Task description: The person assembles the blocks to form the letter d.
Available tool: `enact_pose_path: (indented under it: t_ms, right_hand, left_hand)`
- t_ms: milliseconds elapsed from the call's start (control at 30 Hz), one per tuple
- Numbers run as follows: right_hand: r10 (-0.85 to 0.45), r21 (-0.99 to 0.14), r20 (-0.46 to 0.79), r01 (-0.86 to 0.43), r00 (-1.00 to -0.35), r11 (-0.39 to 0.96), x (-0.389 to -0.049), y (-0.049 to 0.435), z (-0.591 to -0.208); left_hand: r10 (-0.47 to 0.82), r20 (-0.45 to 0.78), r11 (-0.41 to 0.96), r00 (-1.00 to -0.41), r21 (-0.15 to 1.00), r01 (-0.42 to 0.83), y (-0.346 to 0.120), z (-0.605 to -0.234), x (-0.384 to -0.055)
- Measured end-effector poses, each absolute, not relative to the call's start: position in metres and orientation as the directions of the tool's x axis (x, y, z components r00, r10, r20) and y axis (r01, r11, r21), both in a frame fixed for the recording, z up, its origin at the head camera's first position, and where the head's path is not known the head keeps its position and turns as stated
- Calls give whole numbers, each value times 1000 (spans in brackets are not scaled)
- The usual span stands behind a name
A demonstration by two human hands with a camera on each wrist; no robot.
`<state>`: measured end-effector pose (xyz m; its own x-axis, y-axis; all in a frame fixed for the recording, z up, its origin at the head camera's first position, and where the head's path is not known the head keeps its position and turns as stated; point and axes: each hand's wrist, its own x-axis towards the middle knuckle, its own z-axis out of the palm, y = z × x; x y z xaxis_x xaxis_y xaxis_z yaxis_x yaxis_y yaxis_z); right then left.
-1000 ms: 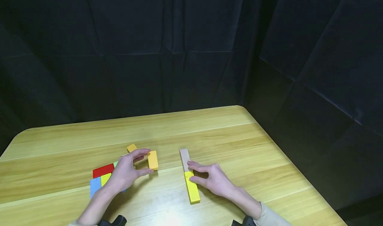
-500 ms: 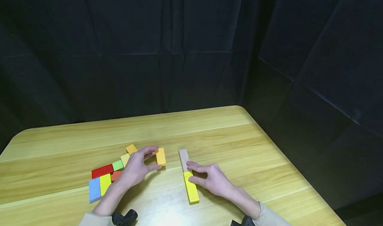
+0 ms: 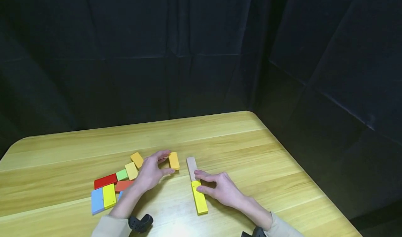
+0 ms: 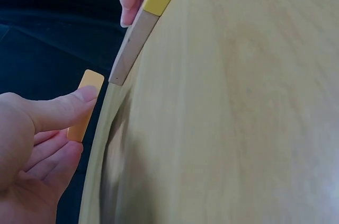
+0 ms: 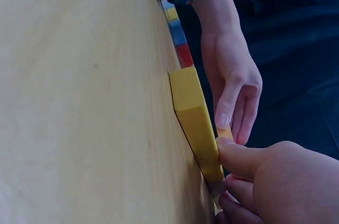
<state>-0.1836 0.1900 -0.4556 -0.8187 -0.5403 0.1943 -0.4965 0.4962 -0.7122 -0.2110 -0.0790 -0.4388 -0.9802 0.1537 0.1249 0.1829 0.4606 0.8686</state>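
My left hand [image 3: 151, 172] pinches an orange block [image 3: 174, 161] between thumb and fingers, just left of a two-block row. That row has a pale, unpainted wooden block [image 3: 191, 165] at its far end and a long yellow block [image 3: 201, 204] at its near end, laid end to end on the table. In the left wrist view the thumb lies on the face of the orange block [image 4: 94, 80]. My right hand [image 3: 226, 190] rests at the joint of the row, thumb tip on the yellow block and fingertips by the pale block.
On the wooden table [image 3: 232, 136], left of my hands, lies a cluster of blocks: light blue [image 3: 97, 201], yellow [image 3: 109, 196], red [image 3: 105, 181], green [image 3: 121, 175], cream [image 3: 131, 170] and orange-red [image 3: 123, 185]. Another orange block [image 3: 136, 159] lies beyond. Dark curtains hang behind.
My left hand has carried the orange block right and slightly away from me, closer to the pale block, uncovering more of the left cluster. My right hand has stayed in place.
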Motion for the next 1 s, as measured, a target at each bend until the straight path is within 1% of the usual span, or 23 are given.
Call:
enact_pose_path:
  t_ms: [200, 333, 667, 1000]
  right_hand:
    - [-539, -710, 190, -494, -820, 501, -183, 189, -456]
    - [-541, -712, 186, -492, -820, 501, -183, 188, -456]
    - [-540, -713, 189, -493, -820, 499, -182, 186, -455]
    - [-546, -695, 208, -515, -812, 502, -183, 187, -457]
  left_hand:
    - [139, 113, 441, -984, 882, 164, -73, -444, -219]
    - [133, 127, 443, -983, 880, 173, -69, -447, -224]
    - [121, 113, 443, -986, 883, 155, -62, -447, -236]
    - [114, 151, 436, -982, 881, 186, -50, -448, -248]
